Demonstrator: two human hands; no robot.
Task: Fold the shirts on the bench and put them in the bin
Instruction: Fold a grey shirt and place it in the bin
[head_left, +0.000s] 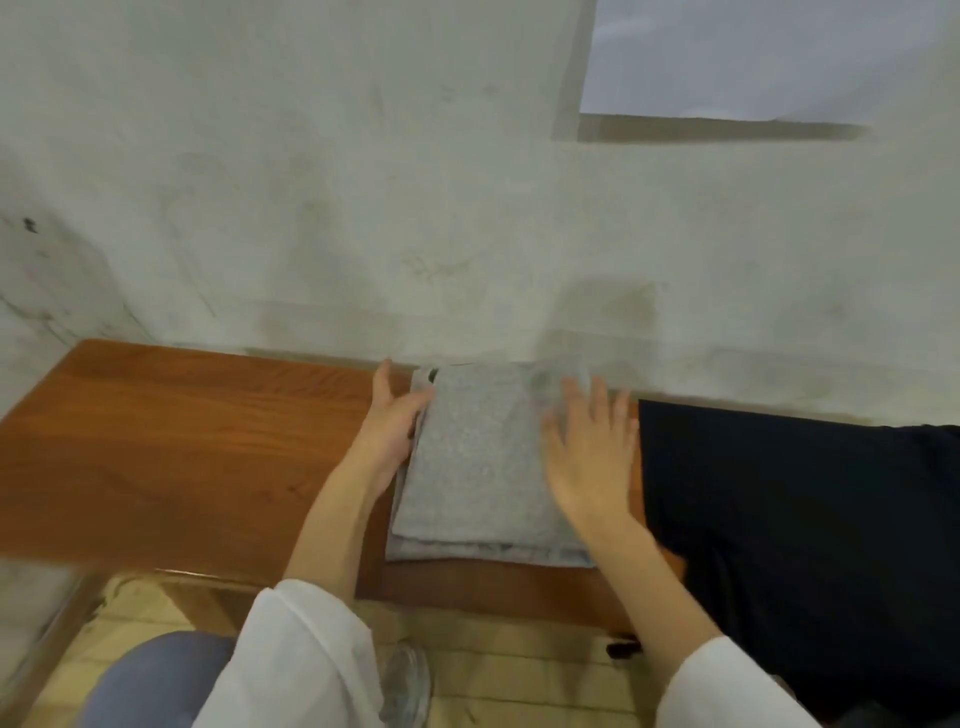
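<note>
Head view: my left hand (390, 434) lies straight-fingered along the left edge of the folded grey shirt (480, 467), my right hand (592, 452) spread over its right side, mid-bench (156, 441). It looks soft and floppy, so I'd scoop under both side edges.

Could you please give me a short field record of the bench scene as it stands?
grey shirt: folded, flat on the bench
dark shirt: spread out, right of it, hanging over the front edge
left hand: straight fingers along grey shirt's left edge, thumb on it
right hand: flat, fingers spread, over its right side; blurred
bin: not in view
</note>
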